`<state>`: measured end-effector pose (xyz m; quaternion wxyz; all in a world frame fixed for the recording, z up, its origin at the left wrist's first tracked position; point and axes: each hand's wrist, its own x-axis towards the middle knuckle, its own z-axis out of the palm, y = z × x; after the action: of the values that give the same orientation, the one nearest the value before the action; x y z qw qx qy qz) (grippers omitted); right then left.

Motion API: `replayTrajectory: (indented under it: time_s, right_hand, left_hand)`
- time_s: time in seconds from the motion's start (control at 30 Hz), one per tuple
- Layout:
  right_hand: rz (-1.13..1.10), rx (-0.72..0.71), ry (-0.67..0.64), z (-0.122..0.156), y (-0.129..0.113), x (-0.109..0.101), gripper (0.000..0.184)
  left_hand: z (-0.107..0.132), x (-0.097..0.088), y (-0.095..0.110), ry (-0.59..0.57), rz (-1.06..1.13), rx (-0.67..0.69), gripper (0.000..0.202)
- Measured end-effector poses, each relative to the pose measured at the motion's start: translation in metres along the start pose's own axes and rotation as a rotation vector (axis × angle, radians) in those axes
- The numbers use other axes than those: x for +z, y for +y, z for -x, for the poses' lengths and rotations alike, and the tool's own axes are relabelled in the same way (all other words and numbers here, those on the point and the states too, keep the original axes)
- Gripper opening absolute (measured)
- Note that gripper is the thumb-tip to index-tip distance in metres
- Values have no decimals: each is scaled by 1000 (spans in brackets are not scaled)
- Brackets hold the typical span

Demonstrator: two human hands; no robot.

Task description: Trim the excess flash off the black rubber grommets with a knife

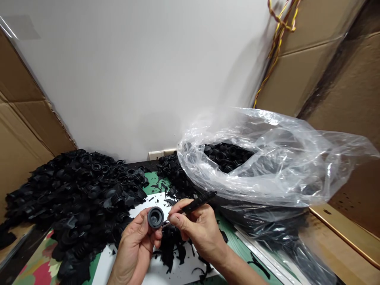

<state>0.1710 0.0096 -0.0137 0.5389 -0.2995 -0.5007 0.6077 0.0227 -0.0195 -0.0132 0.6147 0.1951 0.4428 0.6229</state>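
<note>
My left hand (135,245) is closed round a small black rubber boot (155,217), its round open end facing me. My right hand (198,231) pinches a thin black tool (198,202) that points up and to the right, its lower tip close to the boot's edge. Both hands hover over a white board (157,273) strewn with black rubber trimmings (172,247).
A large heap of black rubber boots (80,190) lies to the left. On the right a clear plastic bag (267,158) holds more boots (228,156). Cardboard boxes (326,71) stand on both sides, a white wall behind. Twisted yellow-red wires (277,31) hang at upper right.
</note>
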Motion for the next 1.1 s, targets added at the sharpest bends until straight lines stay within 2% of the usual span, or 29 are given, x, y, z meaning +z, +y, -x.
replayTrajectory:
  time_s: [0.13, 0.4, 0.63, 0.7, 0.73, 0.87, 0.9, 0.93, 1.0, 1.1]
  right_hand:
    - [-23, 24, -11, 0, 1, 2, 29]
    - [-15, 42, -12, 0, 3, 4, 28]
    - [19, 42, -30, 2, 5, 7, 30]
    - [88, -30, -11, 4, 5, 6, 27]
    - [156, -114, 14, 4, 5, 4, 23]
    - [556, -620, 166, -2, 2, -14, 14]
    - [624, -688, 219, -5, 2, -20, 13]
    - [667, -716, 280, -8, 2, -25, 12]
    - [700, -640, 347, -12, 3, -32, 11]
    - [656, -475, 292, -15, 5, -30, 14]
  left_hand:
    - [0, 2, 0, 37, 5, -17, 42]
    - [2, 6, 2, 30, 2, -49, 44]
    - [3, 4, 0, 14, -46, -9, 42]
    - [4, 3, -1, -2, -95, 9, 40]
    - [4, 3, -2, -8, -123, 13, 40]
    - [6, 3, -2, -33, -179, 38, 36]
    - [7, 3, -1, -44, -177, 52, 35]
    - [7, 3, 0, -53, -172, 65, 34]
    - [7, 3, 1, -62, -157, 75, 35]
    - [6, 3, 3, -67, -131, 64, 35]
